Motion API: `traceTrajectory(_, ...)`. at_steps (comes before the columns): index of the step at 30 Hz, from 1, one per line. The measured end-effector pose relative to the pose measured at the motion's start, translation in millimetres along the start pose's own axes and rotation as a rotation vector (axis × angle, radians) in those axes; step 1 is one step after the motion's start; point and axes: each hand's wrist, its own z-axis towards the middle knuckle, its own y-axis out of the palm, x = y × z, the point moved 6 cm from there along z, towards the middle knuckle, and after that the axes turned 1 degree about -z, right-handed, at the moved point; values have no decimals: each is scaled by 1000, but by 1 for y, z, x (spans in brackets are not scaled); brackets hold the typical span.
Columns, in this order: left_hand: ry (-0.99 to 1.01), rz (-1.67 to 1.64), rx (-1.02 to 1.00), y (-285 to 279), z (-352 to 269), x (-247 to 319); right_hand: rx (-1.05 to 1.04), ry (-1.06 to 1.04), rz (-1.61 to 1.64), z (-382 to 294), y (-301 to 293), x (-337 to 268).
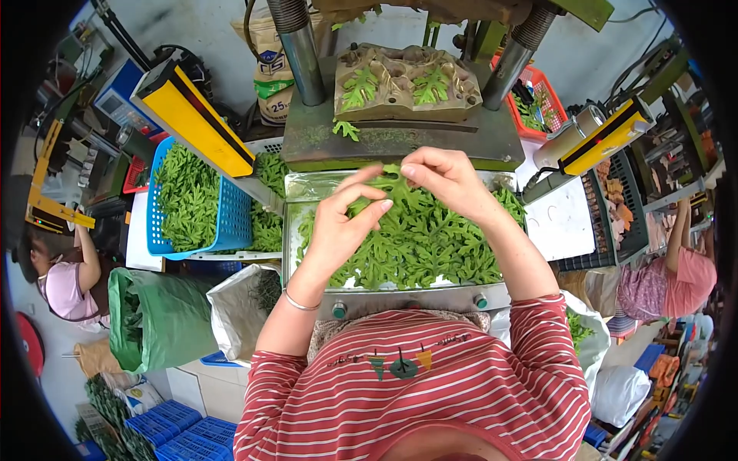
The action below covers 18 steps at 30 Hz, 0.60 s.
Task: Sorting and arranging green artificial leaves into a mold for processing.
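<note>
My right hand (441, 178) pinches the tip of a green artificial leaf (393, 178) between thumb and fingers. Close on its left, my left hand (351, 216) has its fingers apart and partly blurred; whether it touches the leaf I cannot tell. Both hands are above a metal tray (291, 227) heaped with lobed green leaves (426, 248). Beyond them, a metal mold block (406, 86) on the press bed (403, 141) bears two green leaves, one left (360, 88) and one right (431, 85). Another small leaf (346, 130) lies at the bed's left, below the block.
Steel columns (307, 75) flank the mold. Yellow sensor bars (196, 118) stand left and right (605, 138). A blue basket (233, 216) of leaves is at left, a red basket (548, 101) at back right. Sacks (167, 317) flank me. Co-workers work at far left (69, 282) and far right (663, 282).
</note>
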Motion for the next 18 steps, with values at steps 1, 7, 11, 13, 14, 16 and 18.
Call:
traceTrajectory(1,-65,9,26,0,1,-2,-3,10,20,2,2,-4)
traceTrajectory(7,-114,-22,154,-2,21,-10,-49,40,-11,27,0,-10)
traceTrajectory(11,69,-26,208,-10,36,-15,71,-152,-307,68,-25,-16)
traceTrajectory(13,139,80,217,-16,38,-18,187,-207,-426,98,-44,-25)
traceTrajectory(14,174,133,223,-18,38,-18,301,-259,-546,113,-54,-31)
traceTrajectory(16,121,109,206,-14,41,-23,453,-398,-729,139,-72,-31)
traceTrajectory(18,11,72,197,-9,43,-33,473,-406,-863,175,-86,-1)
